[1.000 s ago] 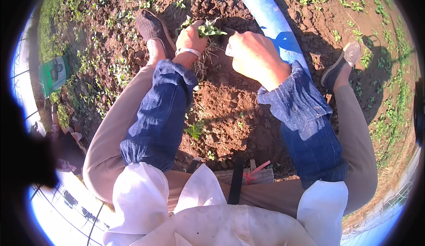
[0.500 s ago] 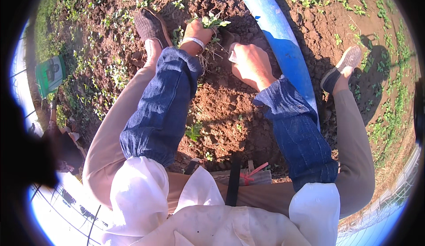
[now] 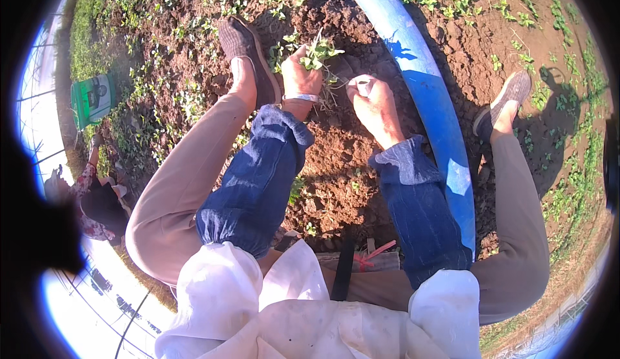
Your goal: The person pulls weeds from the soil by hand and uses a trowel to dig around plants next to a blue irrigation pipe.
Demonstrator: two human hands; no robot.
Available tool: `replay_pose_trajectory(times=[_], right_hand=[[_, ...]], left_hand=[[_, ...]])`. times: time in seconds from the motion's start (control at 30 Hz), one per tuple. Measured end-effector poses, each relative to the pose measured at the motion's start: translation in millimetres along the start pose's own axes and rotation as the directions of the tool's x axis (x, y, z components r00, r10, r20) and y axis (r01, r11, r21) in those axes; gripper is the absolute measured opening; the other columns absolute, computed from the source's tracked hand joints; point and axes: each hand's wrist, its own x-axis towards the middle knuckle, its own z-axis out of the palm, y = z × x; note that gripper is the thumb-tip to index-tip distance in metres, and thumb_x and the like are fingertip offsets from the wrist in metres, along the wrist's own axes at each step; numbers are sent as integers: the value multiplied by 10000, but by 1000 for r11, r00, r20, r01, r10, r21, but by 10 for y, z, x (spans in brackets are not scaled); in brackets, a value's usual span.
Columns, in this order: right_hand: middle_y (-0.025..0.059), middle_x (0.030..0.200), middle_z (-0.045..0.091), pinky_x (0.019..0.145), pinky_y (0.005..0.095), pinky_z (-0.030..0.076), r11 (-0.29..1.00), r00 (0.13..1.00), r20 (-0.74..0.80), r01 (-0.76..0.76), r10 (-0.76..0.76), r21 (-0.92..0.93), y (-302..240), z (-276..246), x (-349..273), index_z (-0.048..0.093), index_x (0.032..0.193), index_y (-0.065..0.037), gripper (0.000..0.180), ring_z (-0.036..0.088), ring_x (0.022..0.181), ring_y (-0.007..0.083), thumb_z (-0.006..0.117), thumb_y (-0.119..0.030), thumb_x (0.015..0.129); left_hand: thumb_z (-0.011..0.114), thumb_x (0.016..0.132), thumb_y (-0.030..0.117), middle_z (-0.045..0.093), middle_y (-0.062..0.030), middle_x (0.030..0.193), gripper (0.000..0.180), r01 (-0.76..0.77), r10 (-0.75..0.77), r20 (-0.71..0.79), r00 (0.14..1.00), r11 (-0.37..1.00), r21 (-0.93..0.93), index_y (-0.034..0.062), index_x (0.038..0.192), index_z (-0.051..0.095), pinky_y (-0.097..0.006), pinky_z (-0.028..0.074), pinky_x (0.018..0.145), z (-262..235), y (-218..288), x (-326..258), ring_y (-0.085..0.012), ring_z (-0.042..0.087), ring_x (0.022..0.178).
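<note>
Weeding is going on at twelve o'clock: left hand (image 3: pixel 298 78) is closing its fingers around a weed (image 3: pixel 318 52) just above soil (image 3: pixel 336 165). Right hand (image 3: pixel 374 104), at one o'clock beside the pipe (image 3: pixel 426 94), is pinching something small. Gripping low would likely be bringing roots out whole.
</note>
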Motion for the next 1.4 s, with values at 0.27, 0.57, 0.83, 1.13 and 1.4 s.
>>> replay_pose_trajectory(times=[0.27,0.57,0.83,1.13,1.4], right_hand=[[155,687,626,586,425,488,787,944,115,321,-308,-528,-626,-543,-409,606,819,-67,48,631,668,347,623,-93,783],[160,683,639,591,422,500,775,933,121,349,-338,-526,-759,-589,-521,607,824,-50,71,642,664,345,627,-66,758],[183,712,637,625,447,509,796,936,65,329,-345,-508,-617,-607,-527,597,845,-27,125,637,698,364,628,-53,727],[156,733,642,617,426,495,861,946,-49,269,-321,-432,-657,-785,-499,602,843,-58,122,635,709,356,649,-73,732],[168,794,663,608,380,502,940,948,-165,224,-271,-257,-654,-820,-441,639,890,-59,119,657,742,350,667,-77,776]], left_hand=[[635,626,18,605,-122,1051,417,-340,335,97,937,817,466,76,1039,618,-384,498,781,-302,110,-198,-356,611,920],[535,839,82,583,-191,982,109,-558,83,556,827,5,830,29,928,568,-399,536,566,-354,46,394,-287,678,689],[556,853,123,709,-93,939,190,-507,-253,474,844,-85,858,119,920,734,-385,549,696,-129,253,634,-274,691,889],[587,798,143,696,-141,922,184,-392,-211,390,896,35,919,88,938,694,-411,548,737,-178,199,689,-307,683,887],[636,770,212,682,-158,819,168,-406,-155,429,890,161,900,95,877,689,-430,535,691,-283,300,505,-333,676,809]])
